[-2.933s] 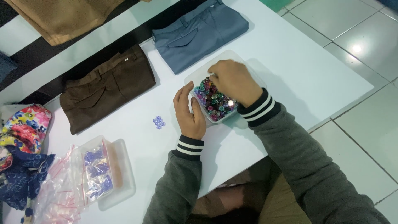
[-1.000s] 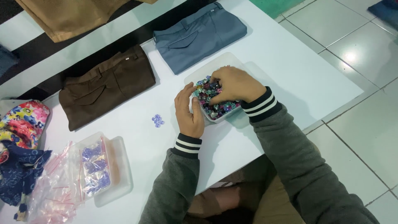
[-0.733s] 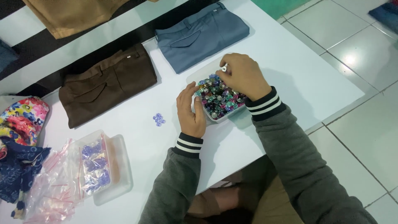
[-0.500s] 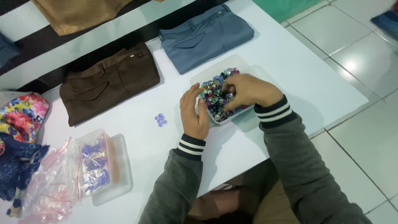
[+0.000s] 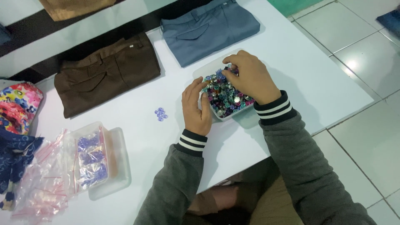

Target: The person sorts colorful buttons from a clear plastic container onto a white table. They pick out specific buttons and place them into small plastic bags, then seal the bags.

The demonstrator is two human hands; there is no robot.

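two hands work at one clear tray of coloured beads [image 5: 225,98], which sits on the white table [image 5: 291,71] just right of centre. the left hand [image 5: 196,107] lies flat against the tray's nine o'clock wall, fingers loosely spread, thumb on the rim, gripping nothing. the right hand [image 5: 250,77] covers the tray from two o'clock, fingers curled down into the beads; whether they pinch one i cannot tell. at nine o'clock from the tray, well apart, lies a small cluster of blue beads [image 5: 161,113] on bare tabletop. folded blue-grey trousers [image 5: 208,27] lie near the tray at twelve o'clock, folded brown trousers [image 5: 106,73] at ten. the table's right edge runs near the tray's four o'clock side, tiled floor [image 5: 362,125] beyond. a second clear box with blue packets [image 5: 91,160] and loose plastic bags [image 5: 41,183] sit at eight o'clock.
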